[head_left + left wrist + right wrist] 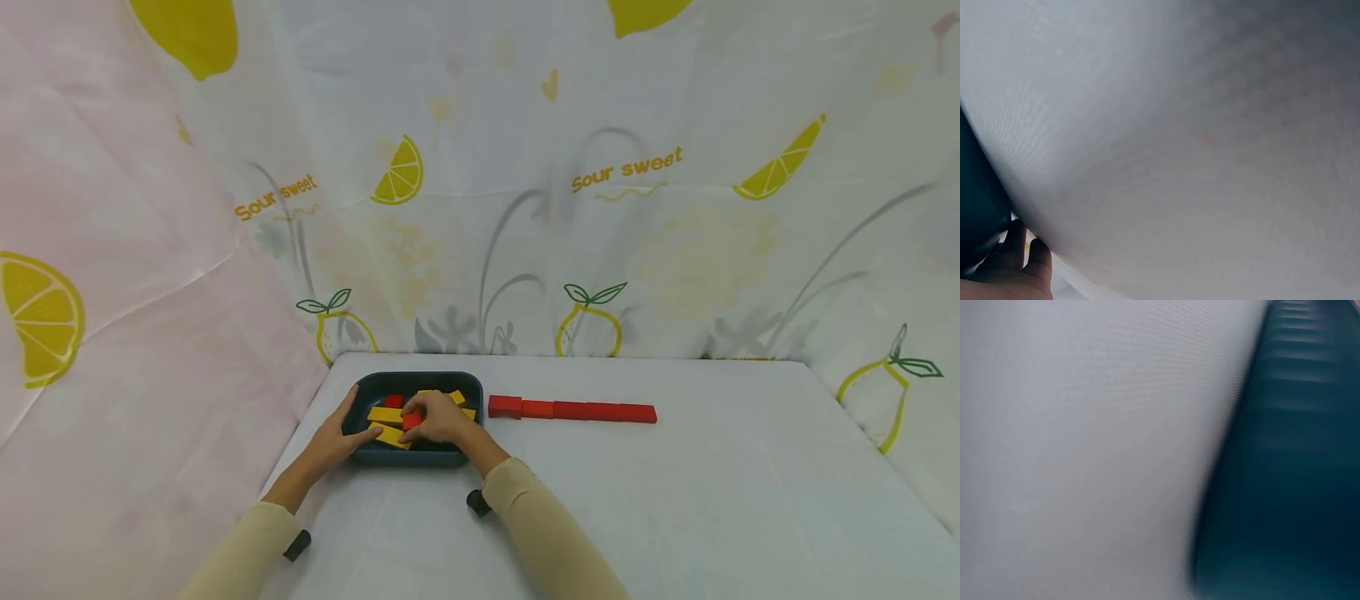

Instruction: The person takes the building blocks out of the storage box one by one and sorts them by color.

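- White cloth-covered table [720,475]: supports all items; lemon-print fabric backdrop [480,233] stands behind.
- Dark-blue rounded rectangular tray [420,458]: sits at the table's left; material uncertain.
- Straight row of red rectangular blocks [600,412]: lies just beside the tray's right side, apart from it.
- Left hand [333,437]: holds the tray's left wall, thumb inside. The left wrist view adds fingers at a dark outer wall, which the head view conceals.
- Right hand [441,418]: narrowed over the tray, pinching a block. The right wrist view shows only cloth and dark wall, neither hand nor blocks.
- Yellow rectangular blocks [386,415]: lie inside the tray near a second red block [393,401].
- Pinched small red block [412,420]: within the tray, visible from the head only. Step in hand, by judgement: block selection. Next move likely calls for a secure pinch and a lift clear of neighbouring blocks.
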Tool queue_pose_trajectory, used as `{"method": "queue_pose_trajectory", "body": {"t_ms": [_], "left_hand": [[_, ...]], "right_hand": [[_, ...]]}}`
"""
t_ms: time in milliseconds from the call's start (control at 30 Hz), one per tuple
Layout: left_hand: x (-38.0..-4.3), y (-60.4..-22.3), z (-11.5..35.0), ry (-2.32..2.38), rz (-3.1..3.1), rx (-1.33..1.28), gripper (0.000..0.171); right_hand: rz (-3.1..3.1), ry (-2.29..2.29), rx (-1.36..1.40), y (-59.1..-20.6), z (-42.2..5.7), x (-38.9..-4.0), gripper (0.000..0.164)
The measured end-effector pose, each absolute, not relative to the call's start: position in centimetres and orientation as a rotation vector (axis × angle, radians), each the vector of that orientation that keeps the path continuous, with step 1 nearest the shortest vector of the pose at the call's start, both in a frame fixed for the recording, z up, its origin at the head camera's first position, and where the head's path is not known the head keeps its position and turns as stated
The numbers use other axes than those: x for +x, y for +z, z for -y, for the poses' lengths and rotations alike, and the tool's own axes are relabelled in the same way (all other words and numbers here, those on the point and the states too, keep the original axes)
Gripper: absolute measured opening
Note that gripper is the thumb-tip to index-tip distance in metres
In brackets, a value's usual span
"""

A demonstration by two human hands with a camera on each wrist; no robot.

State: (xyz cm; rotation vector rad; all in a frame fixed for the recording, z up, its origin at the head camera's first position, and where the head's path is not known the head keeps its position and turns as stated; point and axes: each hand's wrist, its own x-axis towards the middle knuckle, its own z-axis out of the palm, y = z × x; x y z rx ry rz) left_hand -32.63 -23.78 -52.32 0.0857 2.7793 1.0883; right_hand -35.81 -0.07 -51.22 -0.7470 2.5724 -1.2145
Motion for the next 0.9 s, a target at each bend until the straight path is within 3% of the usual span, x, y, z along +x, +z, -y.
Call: {"method": "queue_pose_trajectory", "body": {"t_ms": [900], "left_hand": [[-32.59,-52.78,23.53,1.061,-2.767,0.09,0.111]], "right_hand": [[-2.705,-1.019,-0.903,-51.05,0.33,-35.2,0.042]]}}
